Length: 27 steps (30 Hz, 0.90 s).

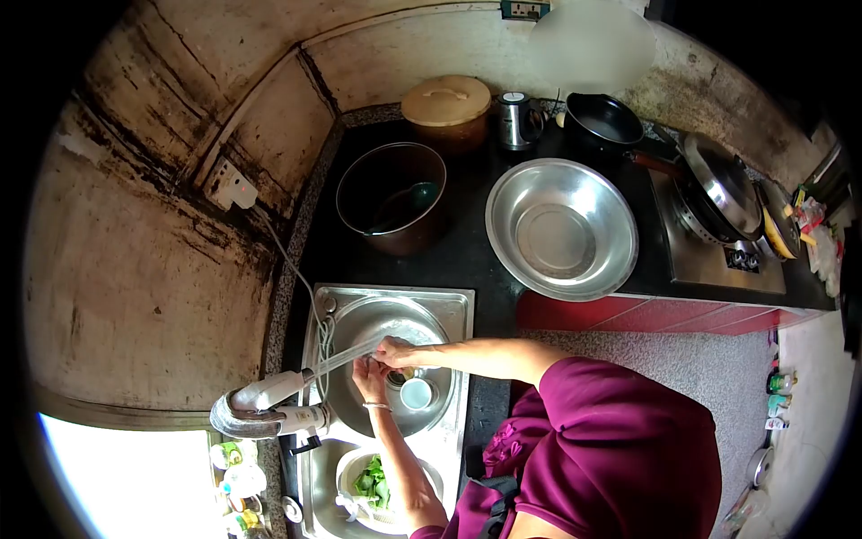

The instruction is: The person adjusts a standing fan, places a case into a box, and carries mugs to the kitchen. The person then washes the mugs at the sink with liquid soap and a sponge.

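Both hands are close together over the round bowl of the steel sink [438, 337], under a stream of water [346, 357] from the tap [274, 404]. My left hand [368, 377], with a bracelet at the wrist, has its fingers curled beside my right hand [392, 352]. The right fingers are closed too. Whatever they may hold is too small or hidden to name. Just below the hands, a small white cup [417, 393] rests in the sink bowl.
A basket [347, 473] of green leaves [372, 485] sits in the second basin. On the black counter are a wide steel basin [561, 229], a deep pot [391, 193], a lidded pot [446, 108] and a kettle [518, 121]. A lidded wok [723, 189] sits on the stove.
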Each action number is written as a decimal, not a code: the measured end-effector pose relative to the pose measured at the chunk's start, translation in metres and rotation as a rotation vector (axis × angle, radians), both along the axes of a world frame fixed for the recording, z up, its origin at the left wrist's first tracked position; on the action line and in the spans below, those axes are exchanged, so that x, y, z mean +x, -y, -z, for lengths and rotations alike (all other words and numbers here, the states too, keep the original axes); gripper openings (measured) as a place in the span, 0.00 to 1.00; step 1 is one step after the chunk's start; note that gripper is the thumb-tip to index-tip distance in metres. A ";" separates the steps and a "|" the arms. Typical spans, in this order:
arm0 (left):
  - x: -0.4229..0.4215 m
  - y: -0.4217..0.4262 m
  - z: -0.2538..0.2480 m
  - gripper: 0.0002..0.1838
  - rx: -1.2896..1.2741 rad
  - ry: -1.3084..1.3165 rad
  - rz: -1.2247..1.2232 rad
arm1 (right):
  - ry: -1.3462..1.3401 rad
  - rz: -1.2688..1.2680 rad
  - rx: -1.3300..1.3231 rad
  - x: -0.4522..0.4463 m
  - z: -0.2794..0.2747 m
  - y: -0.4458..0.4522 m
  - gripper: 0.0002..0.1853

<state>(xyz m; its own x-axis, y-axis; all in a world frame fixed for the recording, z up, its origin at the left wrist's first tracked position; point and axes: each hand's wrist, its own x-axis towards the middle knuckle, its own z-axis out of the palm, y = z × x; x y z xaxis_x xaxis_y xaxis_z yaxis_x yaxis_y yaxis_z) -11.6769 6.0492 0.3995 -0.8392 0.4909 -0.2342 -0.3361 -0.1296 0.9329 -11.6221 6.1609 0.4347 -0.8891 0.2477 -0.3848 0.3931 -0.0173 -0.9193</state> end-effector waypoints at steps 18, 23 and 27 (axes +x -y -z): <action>-0.002 0.006 -0.001 0.08 -0.260 -0.429 0.092 | -0.062 -0.089 0.134 0.000 0.007 -0.011 0.14; 0.005 0.004 0.001 0.16 -0.121 -0.323 0.072 | 0.005 -0.265 0.147 -0.004 0.000 -0.010 0.09; 0.013 -0.001 -0.032 0.09 -0.168 -0.275 -0.035 | -0.120 -0.280 -0.216 0.006 -0.008 -0.015 0.09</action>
